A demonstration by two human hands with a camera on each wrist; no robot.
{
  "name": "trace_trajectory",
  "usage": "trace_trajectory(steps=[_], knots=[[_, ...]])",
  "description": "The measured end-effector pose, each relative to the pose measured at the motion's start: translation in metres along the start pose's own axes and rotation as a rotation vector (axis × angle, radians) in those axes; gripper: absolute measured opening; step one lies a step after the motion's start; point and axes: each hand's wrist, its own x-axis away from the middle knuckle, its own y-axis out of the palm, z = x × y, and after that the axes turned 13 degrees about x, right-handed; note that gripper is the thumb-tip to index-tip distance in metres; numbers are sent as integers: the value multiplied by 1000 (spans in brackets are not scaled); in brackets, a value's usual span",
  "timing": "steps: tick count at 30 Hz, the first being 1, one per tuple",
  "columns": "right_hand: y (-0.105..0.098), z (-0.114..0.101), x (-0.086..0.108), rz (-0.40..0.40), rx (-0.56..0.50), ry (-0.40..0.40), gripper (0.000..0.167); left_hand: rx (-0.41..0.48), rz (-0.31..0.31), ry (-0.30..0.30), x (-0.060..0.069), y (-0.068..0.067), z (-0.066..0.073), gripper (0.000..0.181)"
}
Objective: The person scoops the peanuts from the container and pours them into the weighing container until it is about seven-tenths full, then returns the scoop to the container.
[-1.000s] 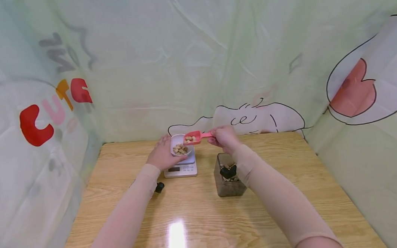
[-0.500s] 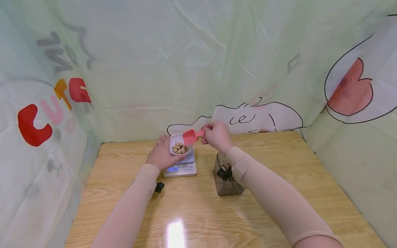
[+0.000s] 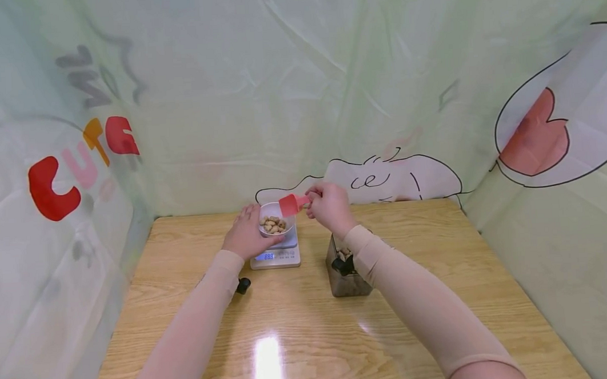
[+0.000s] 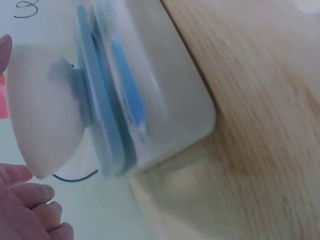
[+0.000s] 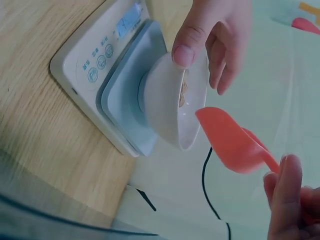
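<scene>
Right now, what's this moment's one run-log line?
left hand: holding bowl | right hand: holding red scoop, tilted over bowl | bowl: on scale, peanuts inside | scale: display lit

A wooden table (image 3: 311, 338) carries a white scale (image 3: 287, 261) and a see-through container (image 3: 347, 285).

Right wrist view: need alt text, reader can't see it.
A right hand holds a red scoop at the mouth of a white bowl with nuts inside. A left hand is at the bowl's rim, and the bowl sits on a scale with a lit display, on a wooden table.
</scene>
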Motion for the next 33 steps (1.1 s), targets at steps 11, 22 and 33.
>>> trace_trajectory(steps=[11, 22, 33], knots=[[-19, 37, -6, -114, -477, 391, 32, -58, -8, 73, 14, -9, 30, 116], [-59, 76, 15, -195, -612, 423, 34, -147, -52, 223, 23, 1, 63, 117], [-95, 100, 48, -243, -657, 409, 27, -151, -105, 385, 36, 20, 94, 116]])
